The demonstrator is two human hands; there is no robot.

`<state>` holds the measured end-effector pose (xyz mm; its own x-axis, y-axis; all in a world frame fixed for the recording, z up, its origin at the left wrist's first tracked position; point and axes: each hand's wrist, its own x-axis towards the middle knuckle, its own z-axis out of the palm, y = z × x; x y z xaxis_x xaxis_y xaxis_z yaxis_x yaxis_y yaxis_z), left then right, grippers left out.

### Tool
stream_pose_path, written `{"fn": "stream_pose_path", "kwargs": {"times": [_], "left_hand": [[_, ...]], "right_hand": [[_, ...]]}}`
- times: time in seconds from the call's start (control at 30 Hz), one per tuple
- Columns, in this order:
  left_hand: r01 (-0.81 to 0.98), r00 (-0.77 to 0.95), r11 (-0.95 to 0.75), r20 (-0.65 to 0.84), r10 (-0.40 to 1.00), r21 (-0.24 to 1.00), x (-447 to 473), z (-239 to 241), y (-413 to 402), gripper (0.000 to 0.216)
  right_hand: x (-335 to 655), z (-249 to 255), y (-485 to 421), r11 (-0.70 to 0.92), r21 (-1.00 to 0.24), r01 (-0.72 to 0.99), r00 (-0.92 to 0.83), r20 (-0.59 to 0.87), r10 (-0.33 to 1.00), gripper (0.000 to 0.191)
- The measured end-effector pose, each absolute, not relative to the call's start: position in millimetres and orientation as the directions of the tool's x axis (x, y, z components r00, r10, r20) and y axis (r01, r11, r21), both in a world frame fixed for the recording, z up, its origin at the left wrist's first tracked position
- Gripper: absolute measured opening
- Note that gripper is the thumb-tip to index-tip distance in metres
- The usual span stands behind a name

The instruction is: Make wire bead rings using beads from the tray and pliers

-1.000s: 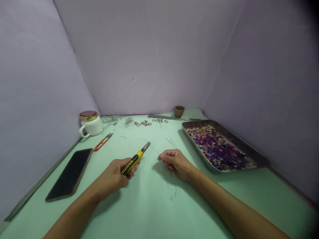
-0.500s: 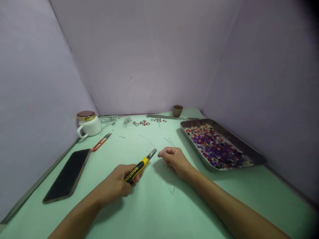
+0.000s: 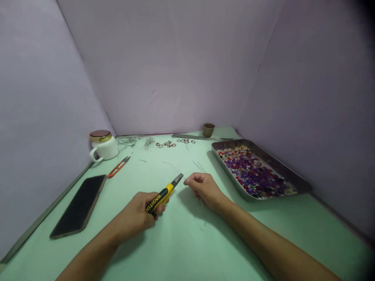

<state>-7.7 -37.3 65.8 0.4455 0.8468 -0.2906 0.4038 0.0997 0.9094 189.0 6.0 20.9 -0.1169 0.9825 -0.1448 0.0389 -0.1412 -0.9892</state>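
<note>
My left hand (image 3: 140, 210) is wrapped round the handles of yellow-and-black pliers (image 3: 160, 199). Their grey metal nose points up and to the right, close to my right fingertips. My right hand (image 3: 205, 189) pinches a thin wire (image 3: 184, 178) between thumb and forefinger, its short end showing at the plier tip. Whether the jaws touch the wire cannot be made out. More thin wires (image 3: 199, 167) show just beyond my right knuckles, and fine pieces (image 3: 204, 224) lie on the green tabletop (image 3: 175, 253) below that hand.
A metal tray (image 3: 231, 177) of mixed beads stands at right. On the left are a phone (image 3: 80, 207), orange thread snips (image 3: 118, 167) and a lidded white mug (image 3: 105, 148). Behind lie tangled wire (image 3: 149, 142), beaded rings (image 3: 169, 144), long rods (image 3: 190, 137) and a small brown cup (image 3: 208, 130).
The plier nose has shifted slightly up and left. My right fingertips have moved a little left, and the long wire stretching beyond the plier tip now shows less.
</note>
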Motion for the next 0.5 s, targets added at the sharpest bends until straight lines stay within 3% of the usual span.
{"fn": "stream_pose_path", "kwargs": {"times": [0.27,0.5], "left_hand": [[0.461,0.372,0.078,-0.272,0.888,0.884,-15.5,69.6,-33.3,0.020],[0.372,0.384,0.153,-0.302,0.873,0.915,-18.6,63.7,-31.5,0.022]], "right_hand": [[190.8,18.8,5.5,-0.170,-0.984,-0.046,-0.195,-0.158,0.968,0.014],[190.8,14.6,6.1,-0.166,-0.984,-0.064,-0.175,-0.153,0.973,0.014]]}}
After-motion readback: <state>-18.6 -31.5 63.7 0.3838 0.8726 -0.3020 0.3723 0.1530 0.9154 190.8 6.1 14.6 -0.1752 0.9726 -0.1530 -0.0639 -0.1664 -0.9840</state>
